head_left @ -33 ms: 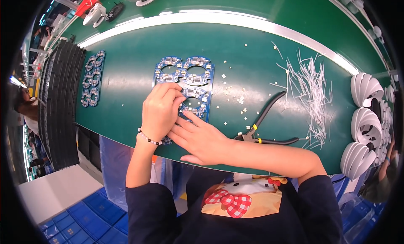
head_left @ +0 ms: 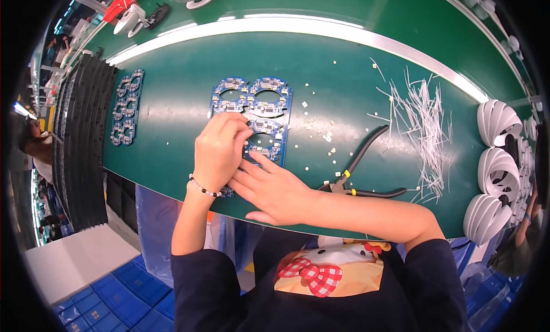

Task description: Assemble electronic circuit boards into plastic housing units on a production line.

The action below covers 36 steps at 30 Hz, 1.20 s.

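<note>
A blue circuit board panel (head_left: 267, 80) with several ring-shaped sections lies on the green worktop in front of me. My left hand (head_left: 220, 144), with a beaded bracelet at the wrist, is closed over the panel's left side. Its bent fingertips meet at the board's middle, and what lies beneath them is hidden. My right hand (head_left: 269, 190) rests flat across the lower part of the panel, fingers stretched towards the left hand and touching it. Just right of the right hand, pliers (head_left: 342, 186) with black handles and yellow bands lie partly behind my forearm.
Another blue circuit board panel (head_left: 126, 106) lies at the left, beside a stack of black trays (head_left: 86, 143). Small pale square pieces (head_left: 327, 136) are scattered right of my panel. Beyond them are a pile of thin white strips (head_left: 427, 126) and white curved housings (head_left: 487, 217) along the right edge.
</note>
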### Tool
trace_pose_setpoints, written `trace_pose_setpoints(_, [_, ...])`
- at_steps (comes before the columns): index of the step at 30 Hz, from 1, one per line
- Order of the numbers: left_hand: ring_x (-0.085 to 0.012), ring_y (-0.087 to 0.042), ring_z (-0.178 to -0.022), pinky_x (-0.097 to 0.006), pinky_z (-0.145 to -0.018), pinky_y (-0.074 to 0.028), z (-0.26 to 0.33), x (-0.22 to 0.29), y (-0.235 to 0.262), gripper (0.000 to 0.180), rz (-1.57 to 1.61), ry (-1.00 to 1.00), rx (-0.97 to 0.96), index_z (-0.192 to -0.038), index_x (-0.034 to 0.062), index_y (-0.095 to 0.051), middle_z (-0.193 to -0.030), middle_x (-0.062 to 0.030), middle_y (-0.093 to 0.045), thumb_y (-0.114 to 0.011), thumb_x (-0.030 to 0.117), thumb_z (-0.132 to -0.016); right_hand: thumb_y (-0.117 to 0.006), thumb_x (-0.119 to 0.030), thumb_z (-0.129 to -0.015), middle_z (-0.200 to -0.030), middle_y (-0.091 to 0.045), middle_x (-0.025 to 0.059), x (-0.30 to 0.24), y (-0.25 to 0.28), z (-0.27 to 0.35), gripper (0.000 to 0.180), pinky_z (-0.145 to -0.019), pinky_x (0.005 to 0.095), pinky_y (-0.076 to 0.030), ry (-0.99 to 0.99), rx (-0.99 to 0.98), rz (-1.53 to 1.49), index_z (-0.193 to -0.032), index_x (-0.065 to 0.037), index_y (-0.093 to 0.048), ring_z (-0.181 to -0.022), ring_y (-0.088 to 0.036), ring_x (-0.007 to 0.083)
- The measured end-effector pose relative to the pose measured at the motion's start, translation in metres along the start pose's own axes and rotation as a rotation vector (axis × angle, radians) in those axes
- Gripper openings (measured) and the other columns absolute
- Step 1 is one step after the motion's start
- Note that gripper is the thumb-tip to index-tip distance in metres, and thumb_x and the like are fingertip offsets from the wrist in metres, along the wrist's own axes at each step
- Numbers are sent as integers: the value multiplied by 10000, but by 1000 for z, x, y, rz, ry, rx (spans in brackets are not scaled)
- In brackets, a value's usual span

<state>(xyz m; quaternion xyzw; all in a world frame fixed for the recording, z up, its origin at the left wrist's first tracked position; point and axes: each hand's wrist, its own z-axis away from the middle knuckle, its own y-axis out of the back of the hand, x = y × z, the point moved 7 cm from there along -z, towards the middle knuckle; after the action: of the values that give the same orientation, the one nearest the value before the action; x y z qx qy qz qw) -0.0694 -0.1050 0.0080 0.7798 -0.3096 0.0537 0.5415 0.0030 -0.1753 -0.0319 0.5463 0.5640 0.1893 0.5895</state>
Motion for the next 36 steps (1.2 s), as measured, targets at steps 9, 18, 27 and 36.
trace_pose_setpoints(9, [-233,-591,-792,-335,-648,-491,1,-5,10,143,-106,36,-47,-714,34,-631,-851,-47,-616,-748,95,-660,-608,-465,-768,-1344,-389,131,-1,1,0,765,-1108,458,-149,22,44,57,-1327,3,-376,-1313,-280,296])
trace_pose_setpoints(18, [-245,-589,-837,-344,-680,-490,1,4,5,77,-146,27,-53,-705,28,-615,-893,-42,-622,-689,42,-688,-612,-460,-767,-1340,-392,134,-1,1,0,764,-1114,460,-130,23,24,44,-1325,6,-376,-1317,-274,302])
trace_pose_setpoints(27, [-244,-611,-766,-335,-672,-486,-4,14,11,72,102,38,112,-759,15,-634,-842,-70,-642,-681,10,-704,-608,-468,-766,-1341,-389,142,-1,-2,-1,766,-1115,472,-118,24,-4,40,-1323,4,-379,-1315,-275,305])
trace_pose_setpoints(36, [-224,-574,-827,-336,-703,-480,-5,10,-4,105,10,-57,-34,-762,38,-682,-864,-31,-632,-709,16,-662,-596,-479,-771,-1340,-390,151,-1,-4,-1,760,-1117,481,-98,37,14,40,-1320,0,-383,-1313,-273,323])
